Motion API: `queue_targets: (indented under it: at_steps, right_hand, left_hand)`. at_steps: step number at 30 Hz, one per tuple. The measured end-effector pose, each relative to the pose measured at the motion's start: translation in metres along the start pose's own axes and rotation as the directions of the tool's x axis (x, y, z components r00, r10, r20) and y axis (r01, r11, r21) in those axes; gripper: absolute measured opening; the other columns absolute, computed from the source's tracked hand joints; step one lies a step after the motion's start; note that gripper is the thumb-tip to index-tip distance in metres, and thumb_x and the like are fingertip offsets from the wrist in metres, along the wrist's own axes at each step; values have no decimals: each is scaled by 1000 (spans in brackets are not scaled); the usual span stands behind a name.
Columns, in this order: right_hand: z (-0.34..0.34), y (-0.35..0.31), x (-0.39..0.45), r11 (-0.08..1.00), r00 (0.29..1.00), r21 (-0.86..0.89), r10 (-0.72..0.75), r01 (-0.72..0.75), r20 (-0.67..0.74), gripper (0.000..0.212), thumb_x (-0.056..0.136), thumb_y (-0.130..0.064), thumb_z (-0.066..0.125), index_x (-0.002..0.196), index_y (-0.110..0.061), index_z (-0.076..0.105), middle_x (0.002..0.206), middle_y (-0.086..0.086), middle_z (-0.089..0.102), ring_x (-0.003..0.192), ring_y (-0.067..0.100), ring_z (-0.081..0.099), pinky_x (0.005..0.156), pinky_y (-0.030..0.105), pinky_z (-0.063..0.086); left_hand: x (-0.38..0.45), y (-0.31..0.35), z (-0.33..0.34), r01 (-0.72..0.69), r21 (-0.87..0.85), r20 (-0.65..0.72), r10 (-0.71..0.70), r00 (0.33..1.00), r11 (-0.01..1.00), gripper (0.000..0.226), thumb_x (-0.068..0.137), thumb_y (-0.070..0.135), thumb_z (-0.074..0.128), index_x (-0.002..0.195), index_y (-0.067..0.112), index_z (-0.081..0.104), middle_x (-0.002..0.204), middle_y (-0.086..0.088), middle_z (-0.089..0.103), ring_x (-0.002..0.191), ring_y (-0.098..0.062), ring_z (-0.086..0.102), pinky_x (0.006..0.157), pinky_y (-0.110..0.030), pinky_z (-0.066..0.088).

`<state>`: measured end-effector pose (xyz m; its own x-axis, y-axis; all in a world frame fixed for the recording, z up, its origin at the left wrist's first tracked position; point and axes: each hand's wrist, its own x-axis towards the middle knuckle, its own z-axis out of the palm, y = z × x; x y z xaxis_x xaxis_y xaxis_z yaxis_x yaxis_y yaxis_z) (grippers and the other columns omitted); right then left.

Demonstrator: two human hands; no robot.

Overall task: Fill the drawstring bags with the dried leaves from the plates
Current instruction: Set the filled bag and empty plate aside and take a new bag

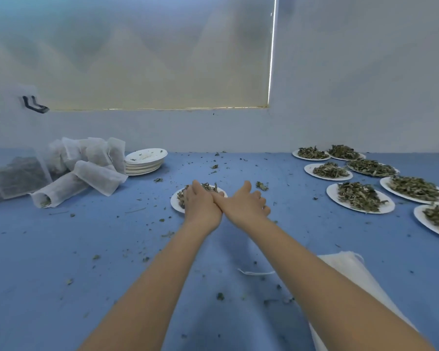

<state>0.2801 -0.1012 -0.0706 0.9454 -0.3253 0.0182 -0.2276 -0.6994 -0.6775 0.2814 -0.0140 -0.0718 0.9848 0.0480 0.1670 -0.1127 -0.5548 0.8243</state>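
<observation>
A white plate (175, 201) with dried leaves (208, 187) lies on the blue table, straight ahead of me. My left hand (200, 206) reaches down onto the pile, its fingers curled into the leaves. Beside it and touching it, my right hand (243, 205) hovers just right of the plate with the thumb up and the fingers loosely curled; nothing shows in it. Flat empty drawstring bags (345, 269) lie under my right forearm. Filled bags (96, 171) are heaped at the left.
Several plates of leaves (360, 198) line the right side of the table. A stack of empty plates (145, 160) stands behind the filled bags, and a clear box (15, 173) holding dark leaves sits at the far left. Leaf crumbs (219, 296) litter the blue surface.
</observation>
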Motion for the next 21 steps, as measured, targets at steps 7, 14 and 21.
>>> queue_targets:
  at_steps: [7, 14, 21]
  right_hand:
    - [-54, 53, -61, 979, 998, -193, -66, 63, -11, 77, 83, -66, 43, 141, -17, 30, 136, 11, 43, 129, 32, 33, 102, 43, 27]
    - [-109, 113, -109, 940, 974, -260, -204, 223, 98, 58, 95, -56, 24, 106, -17, 65, 108, 4, 65, 105, 23, 52, 94, 39, 36]
    - [-138, 152, -107, 779, 945, -536, -273, 326, 178, 40, 97, -39, 43, 133, -23, 49, 134, 1, 51, 131, 20, 32, 104, 40, 30]
  left_hand:
    - [-78, 30, 25, -91, 163, 235, 51, 971, 983, 9, 92, 3, 35, 95, 1, 44, 107, -24, 46, 82, -30, 47, 67, -39, 37]
    - [-130, 56, 64, -218, 197, 330, 145, 933, 956, 29, 95, 27, 43, 119, 11, 49, 123, -9, 54, 116, -28, 47, 97, -38, 39]
    - [-137, 52, 97, -309, 372, 351, 175, 920, 875, 38, 88, 28, 56, 125, 24, 49, 130, -3, 44, 124, -27, 30, 86, -31, 32]
